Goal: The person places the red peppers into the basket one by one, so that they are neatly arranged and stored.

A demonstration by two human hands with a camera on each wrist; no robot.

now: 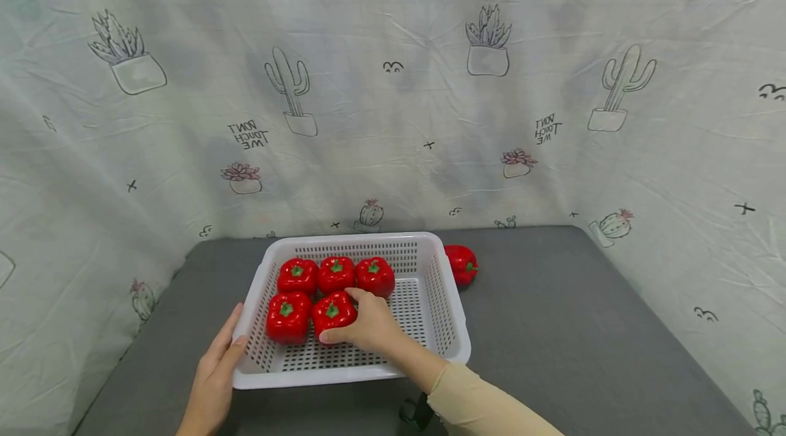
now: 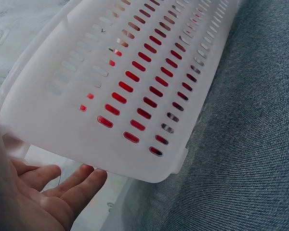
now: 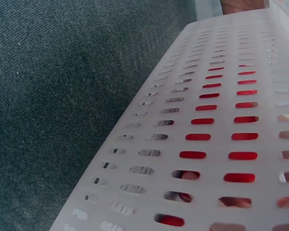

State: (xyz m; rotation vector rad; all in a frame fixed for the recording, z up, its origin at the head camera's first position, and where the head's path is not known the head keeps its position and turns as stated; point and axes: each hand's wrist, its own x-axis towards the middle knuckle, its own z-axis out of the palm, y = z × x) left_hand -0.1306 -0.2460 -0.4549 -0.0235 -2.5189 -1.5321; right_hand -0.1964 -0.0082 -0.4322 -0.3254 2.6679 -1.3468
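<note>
A white perforated plastic basket (image 1: 424,323) sits on the dark table, with several red bell peppers inside. The right hand (image 1: 367,323) reaches over its front rim and grips a red bell pepper (image 1: 331,313) in the near row, thumb at the front and fingers on the far side. Left of that one lies another bell pepper (image 1: 288,318). The left hand (image 1: 211,371) rests against the basket's left end, its fingers extended along the outside. In the left wrist view, its fingertips (image 2: 97,179) touch the basket wall near the lower edge. The right wrist view shows red through the wall slots (image 3: 198,137).
Another red bell pepper (image 1: 462,265) lies on the grey tabletop (image 1: 552,313), just outside the basket's right end. Three more peppers (image 1: 336,273) form the far row. A patterned cloth (image 1: 393,115) hangs behind and at both sides.
</note>
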